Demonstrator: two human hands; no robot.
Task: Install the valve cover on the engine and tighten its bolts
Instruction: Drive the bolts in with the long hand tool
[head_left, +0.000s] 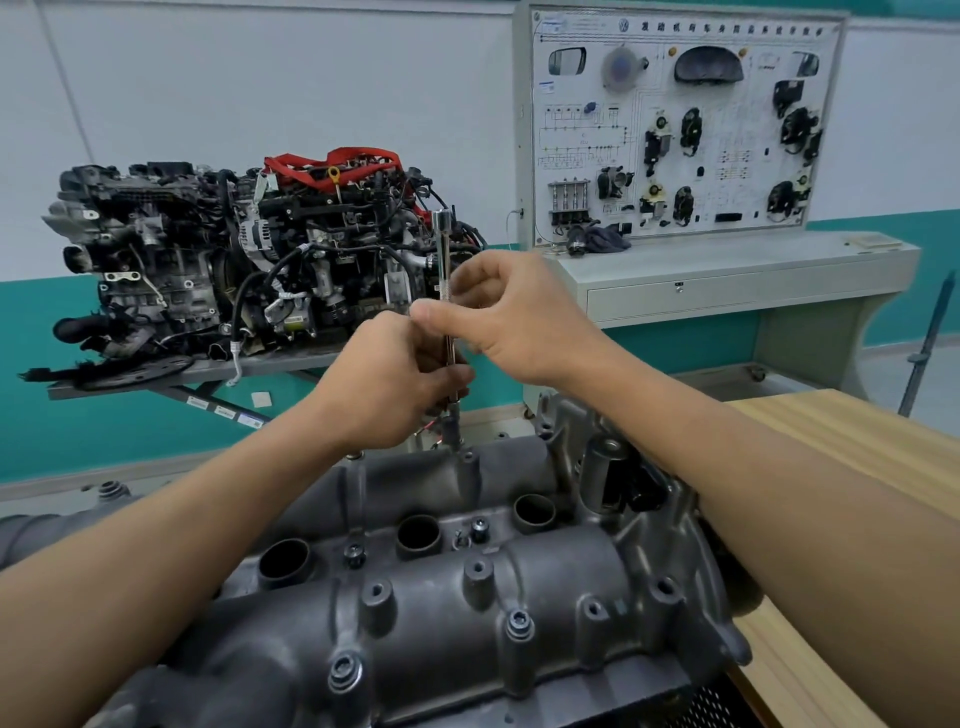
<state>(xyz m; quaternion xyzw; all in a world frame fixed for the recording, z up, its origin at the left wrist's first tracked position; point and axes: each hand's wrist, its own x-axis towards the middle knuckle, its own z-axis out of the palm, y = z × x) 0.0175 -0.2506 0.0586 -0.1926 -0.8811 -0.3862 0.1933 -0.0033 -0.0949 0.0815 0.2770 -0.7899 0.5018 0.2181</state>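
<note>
The grey cast valve cover (467, 613) lies on the engine in the lower middle, with three round plug wells along its centre. Several bolts (518, 622) sit in its bosses. A long chrome socket extension (444, 244) stands upright over a bolt hole at the cover's far edge (453, 431). My left hand (395, 379) grips the lower part of the bar. My right hand (511, 317) pinches the bar higher up between thumb and fingers. The bar's tip and the bolt under it are partly hidden by my left hand.
A complete engine with red parts (249, 260) sits on a stand behind left. A training board with car electrical parts (675, 130) stands on a grey cabinet at back right. A wooden tabletop (857, 452) lies to the right of the engine.
</note>
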